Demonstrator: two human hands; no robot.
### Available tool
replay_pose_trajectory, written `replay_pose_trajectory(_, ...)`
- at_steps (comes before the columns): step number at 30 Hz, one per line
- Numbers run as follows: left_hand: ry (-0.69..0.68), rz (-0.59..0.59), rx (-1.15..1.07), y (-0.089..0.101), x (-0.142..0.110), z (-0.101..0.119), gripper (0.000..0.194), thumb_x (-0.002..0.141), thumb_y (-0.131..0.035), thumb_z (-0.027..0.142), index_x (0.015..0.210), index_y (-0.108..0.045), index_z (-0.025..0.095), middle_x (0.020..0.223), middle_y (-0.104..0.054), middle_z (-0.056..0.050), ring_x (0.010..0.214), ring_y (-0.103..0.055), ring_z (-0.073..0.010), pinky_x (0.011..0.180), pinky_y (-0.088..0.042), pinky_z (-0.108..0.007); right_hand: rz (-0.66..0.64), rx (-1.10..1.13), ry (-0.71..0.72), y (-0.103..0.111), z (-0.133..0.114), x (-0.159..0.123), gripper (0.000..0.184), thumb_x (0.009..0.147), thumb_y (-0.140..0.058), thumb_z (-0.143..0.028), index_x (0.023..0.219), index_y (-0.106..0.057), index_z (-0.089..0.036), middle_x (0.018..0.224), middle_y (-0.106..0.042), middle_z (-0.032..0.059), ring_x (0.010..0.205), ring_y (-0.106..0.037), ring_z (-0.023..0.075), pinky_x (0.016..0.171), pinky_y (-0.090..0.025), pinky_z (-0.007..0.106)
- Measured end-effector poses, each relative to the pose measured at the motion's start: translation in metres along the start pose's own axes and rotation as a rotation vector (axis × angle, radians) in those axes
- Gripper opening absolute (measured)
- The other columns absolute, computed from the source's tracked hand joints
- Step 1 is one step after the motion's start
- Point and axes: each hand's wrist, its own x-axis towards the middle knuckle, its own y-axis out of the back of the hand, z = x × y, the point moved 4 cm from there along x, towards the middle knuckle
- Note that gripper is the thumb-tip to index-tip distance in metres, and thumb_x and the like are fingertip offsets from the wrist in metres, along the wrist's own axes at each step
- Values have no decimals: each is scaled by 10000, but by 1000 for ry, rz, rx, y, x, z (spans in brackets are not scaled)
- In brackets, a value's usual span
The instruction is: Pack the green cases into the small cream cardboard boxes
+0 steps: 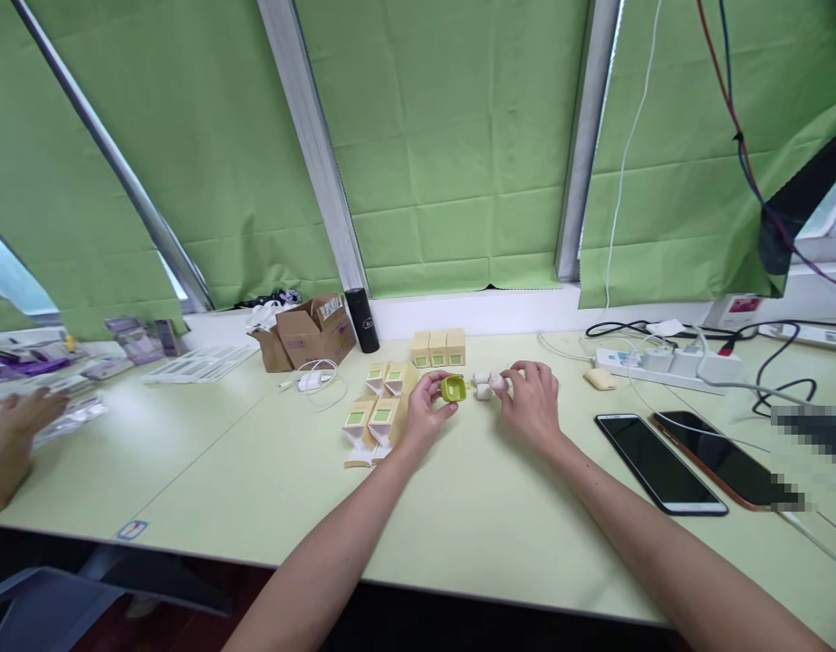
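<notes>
Yellow-green case [453, 388] in the left hand [426, 418], white piece [498, 384] at the right hand's fingertips

The small case is held around the middle of the surface [472, 498], its hollow side showing, the left fingers clamped on it. Just right of it, the right hand [533, 406] has its fingers together on the white piece; whether that is lifted I cannot tell. Other white pieces [484, 390] are between the hands. Just left of the left hand are four cream cartons [382, 426] with green panels and open flaps, in two rows. Farther off stands a row of three similar cartons [437, 348].

To the far left are a white cable [329, 371] with its adapter [310, 381], an open cardboard box [309, 337] and an upright black bottle [361, 321]. At the left edge is another person's hand [30, 415].

On the right, a rounded beige object [600, 378] lies left of a power strip [625, 364] with plugs in it. Nearer, two smartphones [660, 464] lie side by side. Green curtains [451, 145] hang beyond.
</notes>
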Motion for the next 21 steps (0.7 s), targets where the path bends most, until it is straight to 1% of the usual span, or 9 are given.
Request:
replay_pose_trajectory(1, -5, 4, 5, 0, 0, 1, 541, 663, -803, 166, 1161, -591, 186, 1231, -723, -119, 1125, -680, -244, 982, -501, -365, 22, 136, -84, 1, 0, 1, 245, 925, -621, -351, 1067, -760, -207, 1236, -658, 158, 1213, -485, 368, 987, -404, 511)
replay_pose_trajectory(3, -22, 10, 8, -1, 0, 3, 535, 668, -803, 172, 1158, -588, 188, 1222, -726, -118, 1123, -678, -243, 986, -494, -368, 43, 487, -262, 0, 1, 3, 309, 881, -654, -473, 1012, -760, -215, 1146, -691, 143, 1132, -548, 349, 933, -456, 491)
replay_pose_trajectory(5, -36, 14, 6, -1, -1, 5, 534, 673, -804, 178, 1158, -581, 194, 1199, -735, -111, 1113, -681, -243, 984, -492, -371, -23, 898, -437, -7, 0, 1, 377, 839, -678, -557, 977, -750, -214, 1012, -721, 117, 972, -622, 304, 788, -506, 424)
replay_pose_trajectory(7, -43, 16, 2, -1, -1, 6, 538, 672, -808, 179, 1154, -571, 200, 1176, -742, -104, 1105, -688, -244, 979, -494, -371, -121, 1249, -538, -13, -6, -4, 391, 793, -732, -585, 926, -733, -217, 925, -726, 94, 847, -651, 262, 665, -510, 363)
replay_pose_trajectory(8, -44, 15, -1, -2, -1, 7, 538, 673, -810, 179, 1151, -566, 201, 1167, -746, -102, 1101, -692, -245, 975, -496, -371, -160, 1366, -562, -15, -9, -7, 379, 771, -767, -576, 901, -724, -222, 911, -728, 85, 812, -657, 245, 636, -511, 346)
replay_pose_trajectory(10, -47, 9, -7, -2, -1, 7, 533, 676, -811, 179, 1146, -560, 201, 1154, -751, -101, 1092, -700, -247, 968, -501, -370, -210, 1485, -590, -17, -15, -14, 363, 744, -809, -555, 877, -714, -231, 896, -734, 77, 757, -655, 223, 604, -515, 330)
replay_pose_trajectory(14, -51, -4, -23, -2, -1, 8, 529, 680, -813, 174, 1142, -557, 202, 1156, -758, -101, 1089, -706, -246, 968, -504, -367, -240, 1561, -666, -18, -22, -27, 370, 682, -859, -523, 855, -707, -234, 898, -743, 76, 712, -632, 203, 572, -518, 317)
replay_pose_trajectory(17, -53, -6, -31, -2, -1, 9, 525, 683, -812, 167, 1138, -553, 201, 1179, -756, -109, 1099, -705, -244, 977, -505, -370, -263, 1595, -660, -13, -28, -30, 386, 653, -885, -476, 911, -734, -232, 972, -746, 81, 770, -640, 203, 599, -528, 311)
replay_pose_trajectory(21, -55, -15, -32, -2, -1, 8, 531, 681, -818, 175, 1136, -546, 202, 1194, -749, -115, 1110, -706, -252, 986, -511, -382, -310, 1596, -599, -4, -36, -30, 385, 670, -876, -452, 949, -731, -230, 1036, -746, 90, 871, -666, 228, 632, -534, 317)
